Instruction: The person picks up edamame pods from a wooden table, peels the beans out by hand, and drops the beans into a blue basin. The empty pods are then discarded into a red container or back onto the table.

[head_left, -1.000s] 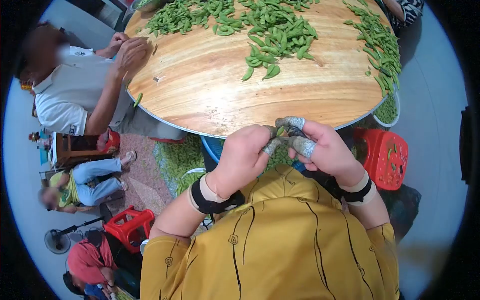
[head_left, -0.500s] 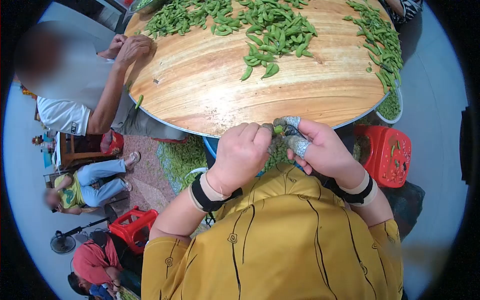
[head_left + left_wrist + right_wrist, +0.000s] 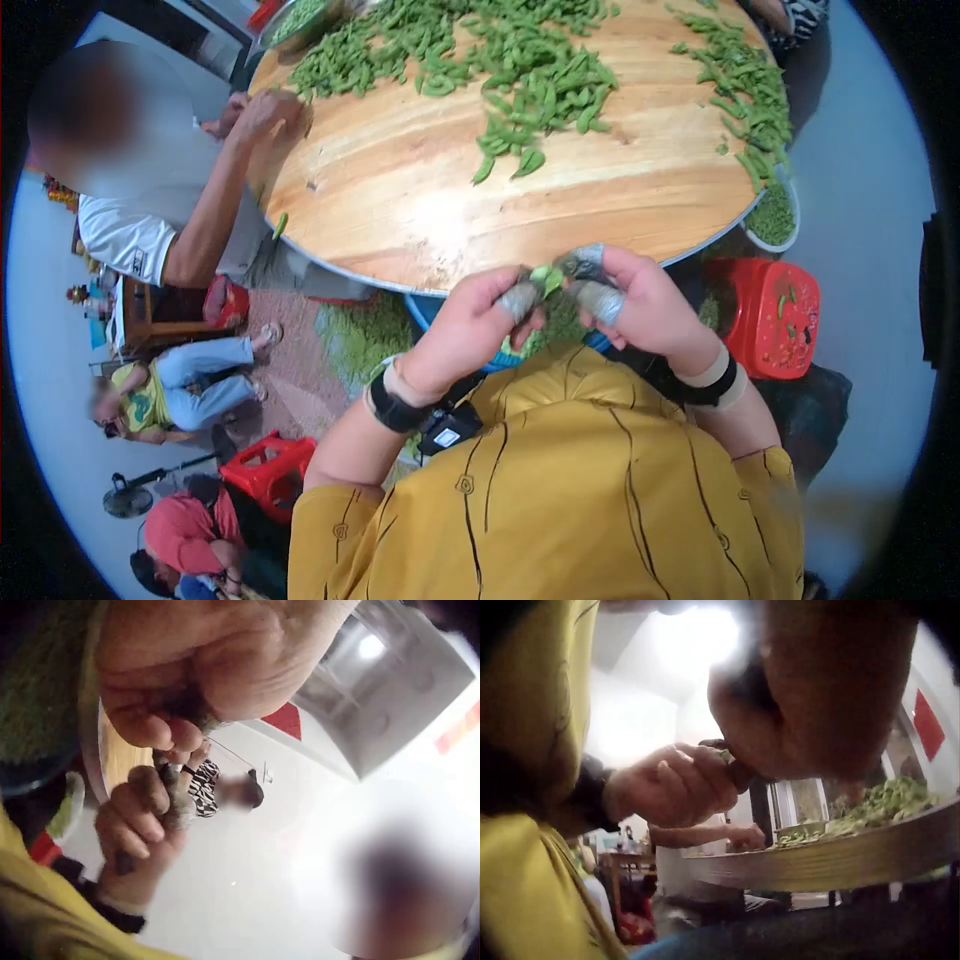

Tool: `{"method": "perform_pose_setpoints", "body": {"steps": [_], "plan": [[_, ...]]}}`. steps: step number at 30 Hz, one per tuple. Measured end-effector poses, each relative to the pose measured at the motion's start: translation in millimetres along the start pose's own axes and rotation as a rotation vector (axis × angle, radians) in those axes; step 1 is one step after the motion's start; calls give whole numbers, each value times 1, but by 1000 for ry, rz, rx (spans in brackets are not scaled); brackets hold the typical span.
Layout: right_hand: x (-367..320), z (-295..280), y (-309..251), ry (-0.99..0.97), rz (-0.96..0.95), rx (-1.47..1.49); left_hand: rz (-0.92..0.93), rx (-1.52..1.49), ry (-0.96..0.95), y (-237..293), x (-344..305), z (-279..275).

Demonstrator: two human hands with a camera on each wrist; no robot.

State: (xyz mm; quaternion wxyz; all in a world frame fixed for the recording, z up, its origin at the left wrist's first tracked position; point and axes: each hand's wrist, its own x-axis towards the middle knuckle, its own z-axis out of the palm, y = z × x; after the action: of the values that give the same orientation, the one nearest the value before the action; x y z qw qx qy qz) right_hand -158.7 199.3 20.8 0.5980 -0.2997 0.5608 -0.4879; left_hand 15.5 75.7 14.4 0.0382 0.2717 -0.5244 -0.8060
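Nearest is the yellow shirt point(image 3: 560, 490) of the person working, a black strap point(image 3: 395, 398) round one wrist. Ahead of it, the left hand point(image 3: 468, 328) pinches a green pod point(image 3: 546, 279) between taped fingertips; the right hand point(image 3: 648, 305) has its taped thumb and finger bent just beside that pod, but whether they grip it I cannot tell. A blue basin point(image 3: 418, 314) sits below, largely hidden by hands and shirt. Off to the right are a red stool point(image 3: 788, 325) with scraps on its seat and a white tub point(image 3: 794, 222) of green beans. Beyond the hands spreads the wooden tabletop point(image 3: 370, 225), one lone pod point(image 3: 280, 226) at its left edge, with a pod heap point(image 3: 545, 90) farther back and a seated person in white point(image 3: 125, 238) leaning on the left rim.
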Motion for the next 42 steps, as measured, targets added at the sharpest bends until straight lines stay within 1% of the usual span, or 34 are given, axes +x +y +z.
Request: {"method": "perform_pose_setpoints", "body": {"steps": [1,2,3,4,5,6,7,8,9,10,11,12,13,14,15,16,18,19,21,22,24,26,28,30,32,34,35,36,38,39,40,42], "plan": [[1,7,-3,76,-125,-105,75,293,-3,1,-4,-1],[7,2,10,112,-289,-302,181,589,-8,4,-2,-2],[5,4,2,155,-304,-438,262,685,-14,2,-2,-1],[7,4,-2,129,-333,-489,358,779,-14,0,-1,0],[8,5,-4,154,-381,-620,361,802,-11,-1,-4,2],[8,4,-2,125,-379,-671,357,822,-3,-1,-5,2],[9,6,2,140,-442,-712,305,772,-7,3,-6,5],[12,9,7,141,-444,-790,222,721,-7,3,-11,5],[11,13,7,164,-458,-864,181,704,-11,-3,-12,0],[13,16,12,171,-546,-885,143,685,-10,-7,-11,-3],[15,19,17,163,-605,-908,108,731,-9,-8,-12,-6],[18,21,22,151,-663,-928,133,731,-11,-12,-13,-7],[20,21,27,155,-673,-946,154,642,1,-17,-13,-8],[22,22,32,122,-721,-1034,169,554,13,-23,-15,-9],[22,25,33,88,-767,-1117,110,440,26,-29,-16,-13],[22,28,33,85,-768,-1120,113,438,28,-34,-15,-16],[20,36,33,-10,-675,-1087,-85,191,32,-46,-12,-22],[20,37,35,-5,-689,-1128,-84,190,32,-51,-9,-26],[19,39,41,5,-669,-1145,-71,321,47,-62,-6,-33],[20,39,43,19,-654,-1164,-71,320,48,-65,-1,-39],[17,36,46,34,-614,-1196,103,804,56,-67,3,-46],[15,30,46,38,-573,-1220,51,854,65,-61,8,-42],[15,30,49,75,-633,-1163,564,984,140,-78,13,-48],[12,28,44,40,-573,-1150,386,921,78,-76,13,-50],[12,25,41,88,-538,-1075,389,891,109,-75,9,-50],[8,20,23,114,-404,-1042,299,878,89,-59,2,-43],[10,16,11,137,-427,-1035,340,818,91,-63,1,-45],[16,11,0,168,-451,-1033,330,825,99,-60,-5,-49],[35,0,-23,215,-344,-1094,127,906,95,-49,-17,-52],[50,-8,-30,251,-375,-1122,274,874,173,-51,-27,-56],[67,-16,-37,289,-408,-1153,266,938,238,-57,-36,-67],[98,-23,-48,385,-414,-1209,194,1125,355,-58,-61,-88]]}}
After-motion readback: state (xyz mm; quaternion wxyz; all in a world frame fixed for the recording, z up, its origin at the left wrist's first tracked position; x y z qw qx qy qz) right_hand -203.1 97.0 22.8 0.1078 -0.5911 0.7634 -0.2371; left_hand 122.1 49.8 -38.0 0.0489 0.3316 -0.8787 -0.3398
